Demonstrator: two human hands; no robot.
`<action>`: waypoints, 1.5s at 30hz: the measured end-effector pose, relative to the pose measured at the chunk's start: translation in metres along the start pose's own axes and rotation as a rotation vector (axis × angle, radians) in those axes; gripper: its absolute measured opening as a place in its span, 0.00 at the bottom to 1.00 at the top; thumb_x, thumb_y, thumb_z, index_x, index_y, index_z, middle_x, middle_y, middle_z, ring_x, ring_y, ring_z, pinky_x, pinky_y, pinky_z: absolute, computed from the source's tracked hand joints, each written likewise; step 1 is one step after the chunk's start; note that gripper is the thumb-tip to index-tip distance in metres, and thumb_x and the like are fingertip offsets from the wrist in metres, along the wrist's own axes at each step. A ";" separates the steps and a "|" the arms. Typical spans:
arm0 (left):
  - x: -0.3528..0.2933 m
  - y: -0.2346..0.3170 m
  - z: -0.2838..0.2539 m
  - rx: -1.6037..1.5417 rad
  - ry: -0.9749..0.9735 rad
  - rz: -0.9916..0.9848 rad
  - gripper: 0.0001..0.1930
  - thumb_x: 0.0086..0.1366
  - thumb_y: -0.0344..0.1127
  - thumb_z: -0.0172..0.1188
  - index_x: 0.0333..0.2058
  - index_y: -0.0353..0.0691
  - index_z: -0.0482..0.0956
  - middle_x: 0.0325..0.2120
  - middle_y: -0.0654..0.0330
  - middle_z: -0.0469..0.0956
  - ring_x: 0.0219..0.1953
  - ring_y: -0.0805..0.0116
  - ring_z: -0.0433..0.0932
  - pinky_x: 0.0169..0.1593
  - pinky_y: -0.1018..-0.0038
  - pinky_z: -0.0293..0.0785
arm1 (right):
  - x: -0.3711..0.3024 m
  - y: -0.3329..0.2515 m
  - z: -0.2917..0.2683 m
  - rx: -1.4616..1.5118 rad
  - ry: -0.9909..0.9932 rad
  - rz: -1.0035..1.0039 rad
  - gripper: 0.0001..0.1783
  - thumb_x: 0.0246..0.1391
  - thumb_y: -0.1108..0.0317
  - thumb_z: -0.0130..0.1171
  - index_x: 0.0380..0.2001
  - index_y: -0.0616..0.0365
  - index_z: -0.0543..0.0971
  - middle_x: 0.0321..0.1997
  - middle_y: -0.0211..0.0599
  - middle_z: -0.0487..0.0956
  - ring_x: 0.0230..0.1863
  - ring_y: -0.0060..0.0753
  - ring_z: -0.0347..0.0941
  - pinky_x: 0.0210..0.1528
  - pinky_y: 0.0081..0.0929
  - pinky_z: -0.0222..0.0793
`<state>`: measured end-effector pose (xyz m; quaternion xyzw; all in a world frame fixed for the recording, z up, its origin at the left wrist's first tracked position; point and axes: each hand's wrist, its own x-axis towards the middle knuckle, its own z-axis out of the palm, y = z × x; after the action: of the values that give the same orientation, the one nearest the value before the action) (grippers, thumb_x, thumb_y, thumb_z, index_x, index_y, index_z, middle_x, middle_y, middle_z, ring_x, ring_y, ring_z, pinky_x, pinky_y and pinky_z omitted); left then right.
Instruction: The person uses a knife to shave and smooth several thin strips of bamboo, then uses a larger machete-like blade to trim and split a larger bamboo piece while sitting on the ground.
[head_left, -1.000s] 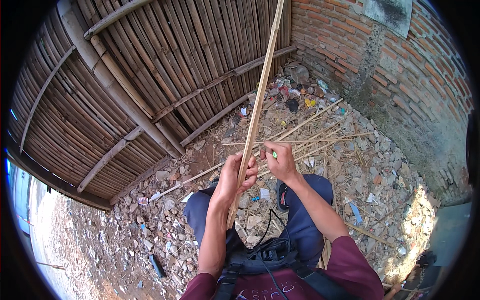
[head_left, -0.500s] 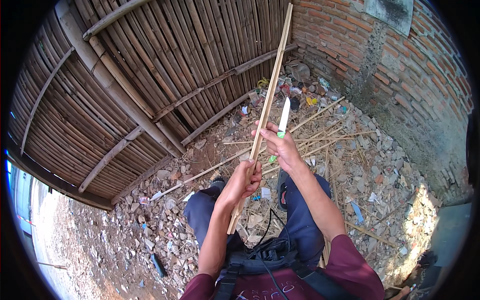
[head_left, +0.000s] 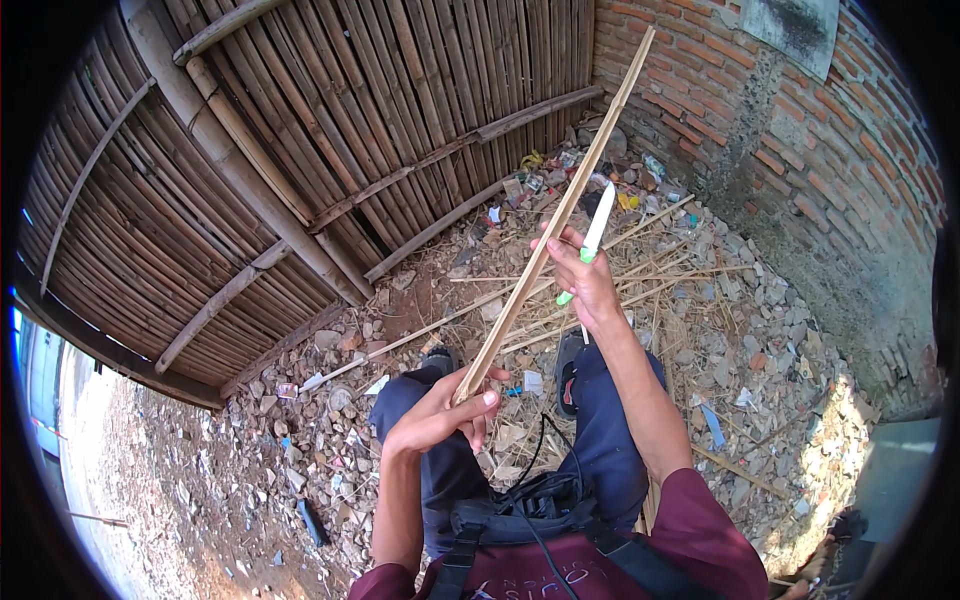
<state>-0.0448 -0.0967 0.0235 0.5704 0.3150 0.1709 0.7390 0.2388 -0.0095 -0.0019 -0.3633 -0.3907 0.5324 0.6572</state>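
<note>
A long, pale split bamboo strip (head_left: 580, 180) slants from my lap up toward the far right. At its near end is my left hand (head_left: 440, 412), thumb and fingers closed around the tip. Farther up, my right hand (head_left: 585, 285) pinches the strip with its fingertips. That same hand also holds a knife (head_left: 600, 218), its white blade pointing up and away beside the strip. Part of the knife's green handle is hidden behind the fingers.
Several cut bamboo strips (head_left: 640, 275) lie on the rubble ground ahead of my feet. A bamboo-slat wall (head_left: 400, 110) rises at the left, a brick wall (head_left: 800, 160) at the right. Litter (head_left: 630, 190) fills the far corner. A cable (head_left: 545, 440) hangs at my lap.
My left hand has slid down and left to the strip's near end. The strip now leans more to the right, and my right hand has shifted slightly right with the knife.
</note>
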 end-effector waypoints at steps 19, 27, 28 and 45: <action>0.041 -0.011 0.034 0.479 0.718 0.251 0.19 0.66 0.42 0.71 0.32 0.37 0.70 0.14 0.67 0.64 0.20 0.78 0.61 0.25 0.73 0.61 | -0.033 0.035 0.024 -1.081 -0.192 -0.545 0.06 0.52 0.77 0.56 0.29 0.63 0.82 0.28 0.47 0.83 0.31 0.54 0.81 0.35 0.45 0.75; 0.044 -0.008 0.041 0.522 0.749 0.265 0.16 0.64 0.37 0.70 0.32 0.34 0.72 0.16 0.63 0.66 0.20 0.74 0.64 0.27 0.70 0.64 | -0.037 0.038 0.034 -1.264 -0.295 -0.622 0.04 0.42 0.73 0.60 0.25 0.59 0.78 0.24 0.45 0.80 0.29 0.54 0.80 0.31 0.48 0.73; 0.045 -0.007 0.044 0.548 0.749 0.271 0.15 0.65 0.37 0.70 0.33 0.34 0.72 0.15 0.61 0.67 0.19 0.72 0.64 0.26 0.69 0.64 | -0.037 0.039 0.033 -1.264 -0.295 -0.622 0.04 0.42 0.73 0.60 0.25 0.59 0.78 0.24 0.45 0.80 0.29 0.54 0.80 0.31 0.48 0.73; 0.059 -0.013 0.051 0.806 0.844 0.391 0.13 0.68 0.33 0.68 0.37 0.31 0.71 0.20 0.43 0.77 0.25 0.39 0.81 0.28 0.54 0.73 | -0.030 0.032 0.026 -1.249 -0.005 -0.568 0.07 0.50 0.71 0.58 0.24 0.63 0.81 0.18 0.52 0.78 0.22 0.56 0.80 0.25 0.46 0.73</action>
<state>0.0318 -0.1018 0.0025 0.7353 0.5098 0.3817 0.2319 0.1984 -0.0316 -0.0231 -0.5564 -0.7060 0.0152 0.4378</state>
